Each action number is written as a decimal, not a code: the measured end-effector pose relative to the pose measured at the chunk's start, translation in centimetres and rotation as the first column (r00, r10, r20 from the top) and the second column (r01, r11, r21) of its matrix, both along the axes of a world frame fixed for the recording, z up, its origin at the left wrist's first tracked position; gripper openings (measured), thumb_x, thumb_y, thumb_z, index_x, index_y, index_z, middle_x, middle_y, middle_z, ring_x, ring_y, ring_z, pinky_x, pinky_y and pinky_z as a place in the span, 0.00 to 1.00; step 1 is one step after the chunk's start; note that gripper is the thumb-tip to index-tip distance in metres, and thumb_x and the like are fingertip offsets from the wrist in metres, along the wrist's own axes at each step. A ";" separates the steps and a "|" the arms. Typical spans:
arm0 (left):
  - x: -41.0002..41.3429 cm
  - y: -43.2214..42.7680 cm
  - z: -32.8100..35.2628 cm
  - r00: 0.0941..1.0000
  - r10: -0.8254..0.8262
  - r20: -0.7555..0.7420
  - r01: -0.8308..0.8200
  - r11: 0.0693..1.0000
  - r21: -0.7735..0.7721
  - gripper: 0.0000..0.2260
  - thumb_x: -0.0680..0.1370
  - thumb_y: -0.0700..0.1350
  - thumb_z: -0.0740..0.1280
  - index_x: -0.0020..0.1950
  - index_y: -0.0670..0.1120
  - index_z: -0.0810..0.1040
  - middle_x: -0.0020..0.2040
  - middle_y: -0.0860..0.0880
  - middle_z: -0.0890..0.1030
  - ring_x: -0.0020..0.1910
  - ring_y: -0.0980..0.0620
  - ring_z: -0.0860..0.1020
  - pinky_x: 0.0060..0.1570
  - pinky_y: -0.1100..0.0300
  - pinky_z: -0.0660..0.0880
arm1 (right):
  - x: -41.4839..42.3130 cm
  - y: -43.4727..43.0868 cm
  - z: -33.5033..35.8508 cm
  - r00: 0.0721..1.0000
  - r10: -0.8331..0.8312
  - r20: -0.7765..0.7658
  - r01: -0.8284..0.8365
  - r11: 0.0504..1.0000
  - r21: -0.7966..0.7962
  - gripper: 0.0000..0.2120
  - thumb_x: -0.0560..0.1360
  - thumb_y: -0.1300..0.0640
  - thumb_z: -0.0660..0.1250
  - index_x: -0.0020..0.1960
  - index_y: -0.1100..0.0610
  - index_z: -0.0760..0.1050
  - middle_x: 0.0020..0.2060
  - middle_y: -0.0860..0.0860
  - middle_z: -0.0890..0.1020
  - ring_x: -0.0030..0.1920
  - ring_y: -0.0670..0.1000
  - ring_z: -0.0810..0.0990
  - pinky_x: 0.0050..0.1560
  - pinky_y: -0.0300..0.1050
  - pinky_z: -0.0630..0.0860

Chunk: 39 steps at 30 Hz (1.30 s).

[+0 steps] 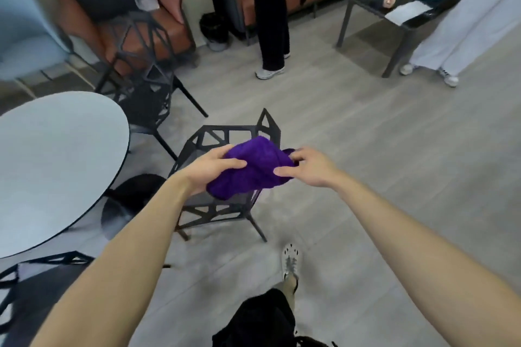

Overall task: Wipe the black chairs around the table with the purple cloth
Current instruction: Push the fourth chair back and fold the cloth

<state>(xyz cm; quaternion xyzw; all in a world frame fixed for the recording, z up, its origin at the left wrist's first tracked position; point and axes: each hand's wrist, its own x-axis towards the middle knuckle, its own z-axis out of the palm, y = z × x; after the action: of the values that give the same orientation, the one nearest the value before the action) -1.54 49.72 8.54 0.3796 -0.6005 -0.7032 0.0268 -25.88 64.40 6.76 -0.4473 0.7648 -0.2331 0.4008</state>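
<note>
Your left hand grips the left side of the cloth, thumb across the top, fingers under it. Your right hand pinches the cloth's right edge between thumb and fingers. Cloth bunched, held in the air between both hands, above the seat of the near chair. Whether it touches the frame there, you cannot tell. Near chair stands just right of the round worktop, its back pointing away from you. Second chair beyond the worktop's far edge, tilted view, blurred. Third chair at lower left, partly under the worktop rim. Your shoe on the floor, behind the near chair.
</note>
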 end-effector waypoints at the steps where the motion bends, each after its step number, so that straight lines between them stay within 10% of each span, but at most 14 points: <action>1: -1.0 -1.2 0.4 1.000 -0.001 0.001 0.001 0.998 -0.061 0.14 0.84 0.41 0.71 0.70 0.50 0.80 0.62 0.44 0.86 0.62 0.40 0.85 0.60 0.45 0.81 | -1.0 -2.1 0.3 0.991 0.080 -0.109 -0.076 0.996 0.042 0.24 0.72 0.37 0.78 0.60 0.51 0.85 0.55 0.48 0.83 0.57 0.51 0.81 0.60 0.48 0.77; 4: -4.5 -5.1 1.8 0.995 -0.092 0.041 0.100 0.962 -0.253 0.09 0.84 0.41 0.70 0.63 0.49 0.81 0.57 0.47 0.87 0.57 0.44 0.86 0.57 0.49 0.82 | -3.9 -8.3 1.5 0.972 0.190 -0.141 -0.196 0.980 -0.027 0.46 0.74 0.52 0.75 0.86 0.43 0.57 0.79 0.51 0.72 0.74 0.53 0.74 0.71 0.48 0.74; 7: -7.5 -8.6 4.2 0.968 -0.192 0.165 0.240 0.901 -0.360 0.09 0.84 0.42 0.71 0.61 0.53 0.81 0.56 0.51 0.88 0.54 0.48 0.87 0.57 0.50 0.82 | -6.0 -14.1 3.6 0.924 0.375 -0.070 -0.381 0.918 -0.106 0.55 0.74 0.69 0.66 0.83 0.27 0.44 0.82 0.48 0.68 0.72 0.52 0.77 0.59 0.39 0.81; 10: -9.2 -11.7 7.0 0.938 -0.209 0.275 0.313 0.853 -0.419 0.13 0.82 0.46 0.73 0.64 0.59 0.80 0.57 0.53 0.88 0.54 0.50 0.87 0.59 0.47 0.83 | -7.5 -19.2 5.2 0.842 0.539 -0.011 -0.536 0.835 -0.126 0.47 0.76 0.72 0.67 0.84 0.35 0.59 0.72 0.47 0.77 0.50 0.34 0.81 0.43 0.29 0.76; 14: -9.9 -15.6 9.1 0.935 -0.066 0.348 0.260 0.796 -0.547 0.12 0.76 0.52 0.78 0.58 0.59 0.81 0.52 0.56 0.86 0.52 0.53 0.85 0.59 0.45 0.81 | -10.0 -25.7 5.3 0.766 0.641 -0.056 -0.643 0.761 -0.091 0.12 0.73 0.56 0.80 0.56 0.54 0.84 0.51 0.56 0.83 0.46 0.50 0.84 0.52 0.56 0.82; 19: -10.5 -19.7 8.8 0.831 0.227 0.507 0.120 0.817 -0.563 0.27 0.64 0.54 0.87 0.55 0.57 0.76 0.51 0.57 0.86 0.49 0.54 0.85 0.55 0.46 0.82 | -16.4 -34.2 5.5 0.675 0.717 -0.171 -0.734 0.675 -0.068 0.19 0.72 0.44 0.82 0.46 0.52 0.74 0.42 0.47 0.80 0.43 0.50 0.79 0.40 0.45 0.71; 24: -12.5 -21.4 8.5 0.721 0.570 0.394 -0.196 0.713 -0.673 0.18 0.65 0.45 0.87 0.46 0.51 0.81 0.42 0.52 0.87 0.43 0.46 0.85 0.52 0.43 0.82 | -21.3 -41.7 6.9 0.603 0.792 -0.097 -0.796 0.590 -0.134 0.24 0.68 0.46 0.85 0.56 0.48 0.76 0.50 0.46 0.84 0.49 0.49 0.84 0.47 0.45 0.79; 29: -13.8 -21.9 10.3 0.580 0.793 0.185 -0.448 0.500 -0.741 0.12 0.69 0.38 0.84 0.44 0.47 0.84 0.38 0.57 0.84 0.36 0.55 0.78 0.45 0.56 0.75 | -23.7 -50.4 9.9 0.315 0.902 -0.297 -0.944 0.329 0.000 0.20 0.69 0.51 0.84 0.55 0.46 0.78 0.50 0.43 0.81 0.49 0.49 0.81 0.48 0.46 0.74; 33: -14.6 -23.0 11.3 0.392 0.911 -0.128 -0.803 0.272 -0.530 0.11 0.76 0.37 0.79 0.56 0.44 0.86 0.49 0.46 0.87 0.48 0.52 0.84 0.50 0.59 0.81 | -23.4 -57.6 12.5 0.306 0.876 -0.373 -0.948 0.316 -0.035 0.16 0.69 0.47 0.84 0.50 0.49 0.81 0.47 0.45 0.83 0.48 0.49 0.83 0.46 0.50 0.80; 39: -13.3 -28.8 8.9 0.240 0.958 -0.159 -0.879 0.144 -0.455 0.05 0.83 0.44 0.73 0.56 0.45 0.85 0.53 0.38 0.85 0.53 0.43 0.83 0.60 0.42 0.83 | -21.8 -66.7 12.3 0.259 0.952 -0.163 -0.966 0.253 -0.060 0.12 0.71 0.48 0.84 0.50 0.47 0.85 0.44 0.46 0.89 0.46 0.48 0.88 0.52 0.54 0.85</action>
<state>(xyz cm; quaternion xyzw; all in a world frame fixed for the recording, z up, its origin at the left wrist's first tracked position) -14.85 20.93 17.41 0.7053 -0.3863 -0.3397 0.4877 -47.66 -2.32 19.04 -0.8579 0.3344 0.0234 0.3894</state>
